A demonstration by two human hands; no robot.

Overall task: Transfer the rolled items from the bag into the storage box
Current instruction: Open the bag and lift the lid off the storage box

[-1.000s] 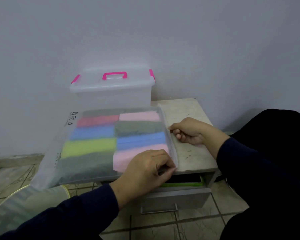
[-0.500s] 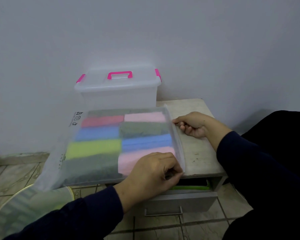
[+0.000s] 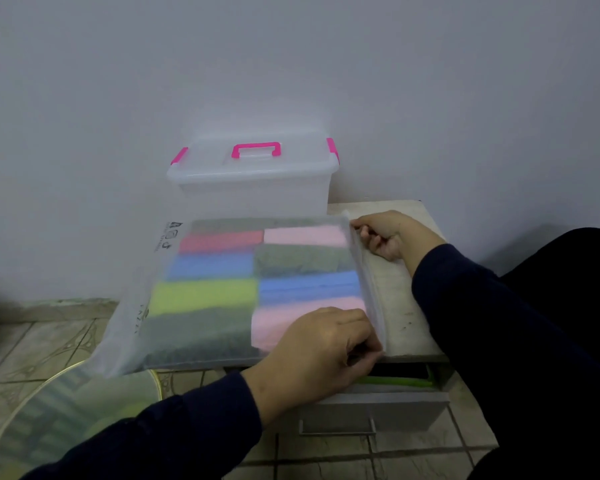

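A frosted plastic bag lies flat on a small cabinet, filled with several rolled cloths in pink, blue, green, red and grey. My left hand pinches the bag's near right corner at its zip edge. My right hand pinches the far right corner of the same edge. Behind the bag stands a clear storage box with a pink handle and pink clips, its lid on.
The pale cabinet top is bare to the right of the bag. Its drawer stands slightly open below my left hand. A round glass tabletop sits at lower left over a tiled floor. A plain wall rises behind.
My right hand has slid along the bag's right edge from its middle to the far corner. My left hand keeps its hold on the near corner.
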